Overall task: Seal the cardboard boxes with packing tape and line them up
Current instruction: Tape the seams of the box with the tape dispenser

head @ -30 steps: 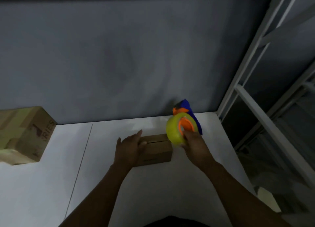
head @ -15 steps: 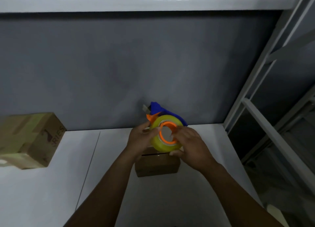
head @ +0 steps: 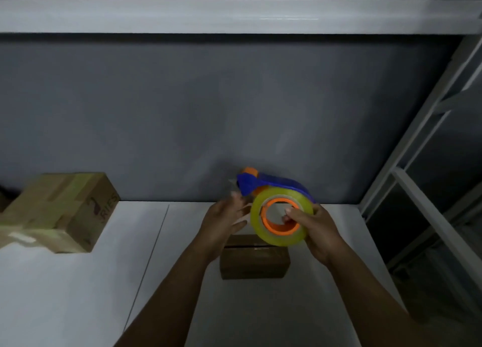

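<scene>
Head view: left hand (head: 221,221) left box (head: 254,263), open by tape dispenser (head: 280,239); right hand (head: 320,232) grips it. Sealing pending.

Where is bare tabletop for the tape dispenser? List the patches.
Free: the table between the taped box and the small box; the near stretch before the small box; the strip right of it. Crowded: over the small box, where left hand and right hand meet at the tape dispenser.
</scene>
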### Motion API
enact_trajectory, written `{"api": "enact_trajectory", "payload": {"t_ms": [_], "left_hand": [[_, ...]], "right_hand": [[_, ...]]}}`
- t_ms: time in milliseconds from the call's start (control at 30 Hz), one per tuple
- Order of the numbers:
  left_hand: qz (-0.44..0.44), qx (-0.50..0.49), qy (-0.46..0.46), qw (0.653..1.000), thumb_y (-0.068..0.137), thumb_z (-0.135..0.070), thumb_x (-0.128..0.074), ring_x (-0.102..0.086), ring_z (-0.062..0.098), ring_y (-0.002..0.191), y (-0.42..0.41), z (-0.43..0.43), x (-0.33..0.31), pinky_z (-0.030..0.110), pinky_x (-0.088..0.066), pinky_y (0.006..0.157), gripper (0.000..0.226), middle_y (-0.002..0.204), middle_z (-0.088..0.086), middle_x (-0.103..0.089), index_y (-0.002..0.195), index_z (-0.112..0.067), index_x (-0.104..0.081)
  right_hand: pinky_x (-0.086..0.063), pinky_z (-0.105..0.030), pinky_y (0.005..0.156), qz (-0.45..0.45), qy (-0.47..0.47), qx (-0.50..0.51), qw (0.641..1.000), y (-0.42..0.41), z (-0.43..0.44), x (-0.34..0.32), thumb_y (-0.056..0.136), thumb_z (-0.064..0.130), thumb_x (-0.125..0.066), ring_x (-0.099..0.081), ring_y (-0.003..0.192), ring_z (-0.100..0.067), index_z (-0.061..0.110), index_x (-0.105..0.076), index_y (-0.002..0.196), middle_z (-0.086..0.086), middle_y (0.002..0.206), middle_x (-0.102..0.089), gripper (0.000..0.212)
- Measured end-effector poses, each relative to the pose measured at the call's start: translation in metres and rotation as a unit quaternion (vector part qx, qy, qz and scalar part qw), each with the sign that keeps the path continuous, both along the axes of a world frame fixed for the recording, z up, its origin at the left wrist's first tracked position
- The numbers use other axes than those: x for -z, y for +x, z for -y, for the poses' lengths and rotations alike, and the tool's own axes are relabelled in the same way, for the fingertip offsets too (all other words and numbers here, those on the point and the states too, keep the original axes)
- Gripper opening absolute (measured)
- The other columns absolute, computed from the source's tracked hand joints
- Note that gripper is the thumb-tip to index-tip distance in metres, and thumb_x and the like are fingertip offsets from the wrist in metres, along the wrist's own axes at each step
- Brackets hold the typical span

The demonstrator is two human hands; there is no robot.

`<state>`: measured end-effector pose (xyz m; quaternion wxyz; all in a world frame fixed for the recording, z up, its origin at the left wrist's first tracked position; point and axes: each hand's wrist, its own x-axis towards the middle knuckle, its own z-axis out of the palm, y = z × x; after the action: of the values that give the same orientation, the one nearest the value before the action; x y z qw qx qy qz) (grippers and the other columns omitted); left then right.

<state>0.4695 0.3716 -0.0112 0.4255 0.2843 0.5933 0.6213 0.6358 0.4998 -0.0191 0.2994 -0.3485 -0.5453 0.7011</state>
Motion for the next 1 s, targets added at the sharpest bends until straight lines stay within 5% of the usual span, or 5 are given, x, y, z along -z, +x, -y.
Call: {"api": "enact_trajectory", "payload": {"t_ms": [67,200,433,600,1000], "left_hand": [[0.062,-0.046,-0.026,0.997,0.072,-0.074,-0.039,-0.065,0.02,0.107,-0.009,0.001,-0.005,0.042,-0.051,0.094,0.076,0.117,0.004,-0.068,0.12,-0.019,-0.06],[0.088,-0.092,-0.079,0.989,0.077,-0.069,-0.045,-0.07,0.027,0.091,-0.015,-0.004,-0.015,0.038,-0.056,0.08,0.06,0.095,0.01,-0.073,0.098,-0.016,-0.063],[0.059,-0.147,-0.132,0.978,0.092,-0.012,-0.06,-0.068,0.02,0.071,-0.013,-0.009,-0.01,0.027,-0.054,0.061,0.004,0.08,0.01,-0.071,0.094,-0.01,-0.064],[-0.008,-0.183,-0.182,0.966,0.087,-0.014,-0.067,-0.064,0.019,0.059,-0.014,-0.007,0.0,0.028,-0.052,0.059,0.014,0.063,0.009,-0.068,0.076,-0.006,-0.066],[-0.036,-0.228,-0.214,0.949,0.091,-0.021,-0.064,-0.063,0.013,0.051,-0.018,-0.004,0.019,0.022,-0.048,0.049,0.026,0.063,0.01,-0.067,0.068,-0.008,-0.064]], "right_hand": [[-0.057,-0.035,0.074,-0.007,0.006,-0.019,1.0,0.005,-0.002,0.001,0.079,0.005,-0.069,-0.068,0.091,-0.028,0.006,-0.063,0.111,-0.014,0.099,-0.072,0.033],[-0.056,-0.042,0.081,-0.015,0.03,-0.078,0.996,0.012,-0.008,0.001,0.068,0.008,-0.079,-0.067,0.097,-0.029,0.016,-0.061,0.116,-0.01,0.105,-0.071,0.052],[-0.056,-0.033,0.076,0.022,0.088,-0.114,0.989,0.013,-0.01,-0.006,0.055,0.028,-0.086,-0.068,0.096,-0.02,0.022,-0.06,0.119,-0.003,0.107,-0.071,0.069],[-0.054,-0.02,0.068,0.092,0.141,-0.14,0.976,0.015,-0.012,-0.013,0.067,0.01,-0.083,-0.068,0.092,-0.01,0.024,-0.059,0.118,0.005,0.103,-0.071,0.059],[-0.054,-0.019,0.066,0.182,0.203,-0.158,0.949,0.009,-0.018,-0.005,0.062,0.015,-0.087,-0.067,0.087,-0.004,0.029,-0.06,0.111,0.009,0.099,-0.07,0.058]]}}
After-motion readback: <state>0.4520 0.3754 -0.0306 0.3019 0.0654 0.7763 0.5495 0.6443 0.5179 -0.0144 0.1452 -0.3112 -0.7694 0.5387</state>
